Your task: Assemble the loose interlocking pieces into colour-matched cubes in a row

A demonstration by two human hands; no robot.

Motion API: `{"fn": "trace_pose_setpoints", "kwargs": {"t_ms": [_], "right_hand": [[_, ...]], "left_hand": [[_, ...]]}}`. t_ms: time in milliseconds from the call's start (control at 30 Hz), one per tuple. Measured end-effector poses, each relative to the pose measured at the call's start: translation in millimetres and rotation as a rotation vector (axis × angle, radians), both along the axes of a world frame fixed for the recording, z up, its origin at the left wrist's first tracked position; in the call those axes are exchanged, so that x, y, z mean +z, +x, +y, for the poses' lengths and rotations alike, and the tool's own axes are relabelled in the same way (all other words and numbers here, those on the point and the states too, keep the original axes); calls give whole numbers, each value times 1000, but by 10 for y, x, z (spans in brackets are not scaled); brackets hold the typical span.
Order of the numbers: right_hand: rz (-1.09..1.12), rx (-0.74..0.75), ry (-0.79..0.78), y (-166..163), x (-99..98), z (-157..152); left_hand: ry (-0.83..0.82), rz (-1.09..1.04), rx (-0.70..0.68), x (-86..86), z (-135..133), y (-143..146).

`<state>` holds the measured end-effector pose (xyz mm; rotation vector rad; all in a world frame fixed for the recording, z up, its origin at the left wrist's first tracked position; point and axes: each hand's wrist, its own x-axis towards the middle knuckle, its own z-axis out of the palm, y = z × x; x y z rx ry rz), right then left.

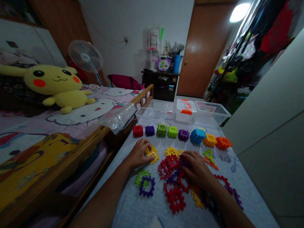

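1. Presently, from my remote post, I saw the left hand (139, 152) grasping yellow pieces (153, 154), thumb and fingertips closed about their edge, over the cloth-covered table (125, 196).
2. The right hand (198, 166) lay with bent fingers over a purple piece (185, 162); I could not tell whether it was gripped.
3. I recorded red pieces (176, 197) scattered beside the right hand, and a yellow cluster (171, 152) between the hands.
4. Nearer the wearer, a purple frame (147, 193) overlapped a green piece (138, 180).
5. Beyond both hands I logged a row of coloured stacks (161, 130), with clear plastic boxes (184, 111) behind.
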<state>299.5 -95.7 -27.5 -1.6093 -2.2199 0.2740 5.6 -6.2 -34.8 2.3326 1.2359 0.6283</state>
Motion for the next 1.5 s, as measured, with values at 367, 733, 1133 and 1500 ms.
{"fn": "trace_pose_setpoints", "kwargs": {"t_ms": [367, 733, 1133, 1500], "right_hand": [[38, -21, -17, 38, 29, -19], [-36, -16, -205, 206, 196, -40], [198, -167, -272, 227, 160, 2], [106, -189, -100, 380, 32, 14]], "left_hand": [[34, 12, 236, -117, 145, -96], [-52, 12, 177, -130, 143, -49], [141, -226, 205, 8, 9, 58], [46, -140, 41, 26, 27, 54]]}}
